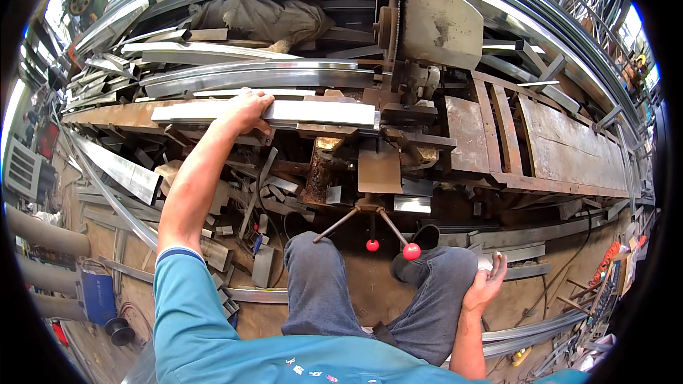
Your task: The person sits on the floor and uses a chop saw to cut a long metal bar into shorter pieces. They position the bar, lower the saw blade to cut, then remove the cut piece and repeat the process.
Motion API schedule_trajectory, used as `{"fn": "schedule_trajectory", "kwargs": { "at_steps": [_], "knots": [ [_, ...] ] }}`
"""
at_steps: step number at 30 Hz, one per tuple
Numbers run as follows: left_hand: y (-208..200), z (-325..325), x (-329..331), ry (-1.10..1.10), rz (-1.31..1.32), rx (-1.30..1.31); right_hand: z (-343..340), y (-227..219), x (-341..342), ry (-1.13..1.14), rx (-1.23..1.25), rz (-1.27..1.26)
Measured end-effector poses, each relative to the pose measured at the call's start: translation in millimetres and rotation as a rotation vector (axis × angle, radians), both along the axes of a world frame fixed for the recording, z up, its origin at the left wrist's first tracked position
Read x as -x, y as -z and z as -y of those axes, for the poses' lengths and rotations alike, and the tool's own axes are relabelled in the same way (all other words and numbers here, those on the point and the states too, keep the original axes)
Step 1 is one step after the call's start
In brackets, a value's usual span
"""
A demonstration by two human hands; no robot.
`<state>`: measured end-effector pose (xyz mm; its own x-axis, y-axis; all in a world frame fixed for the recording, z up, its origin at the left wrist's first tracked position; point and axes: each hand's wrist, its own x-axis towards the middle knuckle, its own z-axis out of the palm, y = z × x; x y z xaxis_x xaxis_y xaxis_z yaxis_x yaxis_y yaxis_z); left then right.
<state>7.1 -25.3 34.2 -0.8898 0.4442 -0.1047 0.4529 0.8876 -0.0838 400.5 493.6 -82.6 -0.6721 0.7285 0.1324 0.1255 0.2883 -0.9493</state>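
My left hand [249,112] is wrapped over a long, shiny metal bar [313,112] lying crosswise on the rusty machine bench. The bar's right end meets the jaws and blade area of a cutting machine [442,26], which has a red cover and a pale, worn metal plate. My right hand [486,286] is down by my right knee with its fingers curled. A small whitish thing shows at those fingers, too small to name. Between my knees, spoked handles with red knobs [411,251] stick out from under the machine.
Metal profiles [249,77] are stacked behind the bench, with a dark cloth [260,20] over some. Offcuts [263,264] litter the floor by my left leg. A rusty framed table [569,142] extends right. A blue box [96,294] stands at lower left.
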Motion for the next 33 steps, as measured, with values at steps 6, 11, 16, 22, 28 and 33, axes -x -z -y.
{"fn": "schedule_trajectory", "kwargs": {
  "at_steps": [6, 11, 16, 22, 28, 33],
  "knots": [
    [-4, -9, 2, -0.013, 0.018, 0.096, -1, 3, 2, -0.003, -0.001, 0.019],
    [2, 1, 11, 0.029, 0.057, 0.129, -11, 10, -3, -0.018, 0.004, 0.029],
    [9, 5, 17, 0.014, 0.067, 0.109, -15, 12, -4, -0.02, -0.018, 0.043],
    [17, 20, 14, 0.129, -0.031, 0.046, -20, 26, -11, -0.019, -0.003, 0.011],
    [6, 9, 29, 0.11, 0.068, 0.032, -22, 37, -9, -0.013, 0.019, -0.073],
    [4, -18, 38, -0.075, 0.271, 0.12, 14, -13, 10, 0.168, -0.139, 0.059]
  ]
}}
